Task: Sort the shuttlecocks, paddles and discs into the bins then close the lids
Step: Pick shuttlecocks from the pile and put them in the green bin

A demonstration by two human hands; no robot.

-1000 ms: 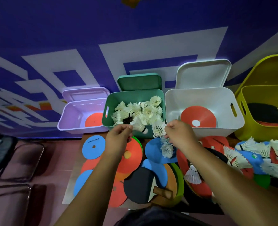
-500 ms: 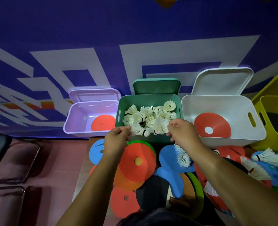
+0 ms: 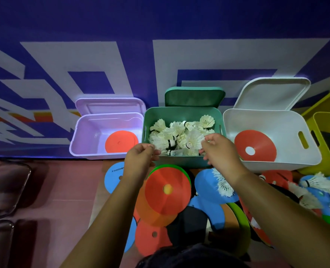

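Note:
The green bin (image 3: 181, 163) holds a pile of white shuttlecocks (image 3: 171, 132), its lid propped open behind it. My left hand (image 3: 140, 161) is at the bin's front left rim and pinches the feathers of a shuttlecock (image 3: 161, 144) lying on the pile. At the front right, my right hand (image 3: 220, 151) pinches the feather edge of another shuttlecock (image 3: 193, 139). The purple bin (image 3: 77, 144) has an orange disc (image 3: 120, 142) inside. In the white bin (image 3: 272, 165) lies a red disc (image 3: 257, 144). Loose discs (image 3: 168, 188), paddles (image 3: 191, 223) and more shuttlecocks (image 3: 223, 184) lie in front.
A yellow bin (image 3: 328, 149) at the far right holds a dark paddle. More shuttlecocks (image 3: 322, 184) lie on blue and red pieces at the right. A dark chair (image 3: 7, 182) stands on the left. The blue and white wall runs right behind the bins.
Both hands have carried their shuttlecocks forward from above the discs to over the front of the green bin. The view has shifted closer to the bins.

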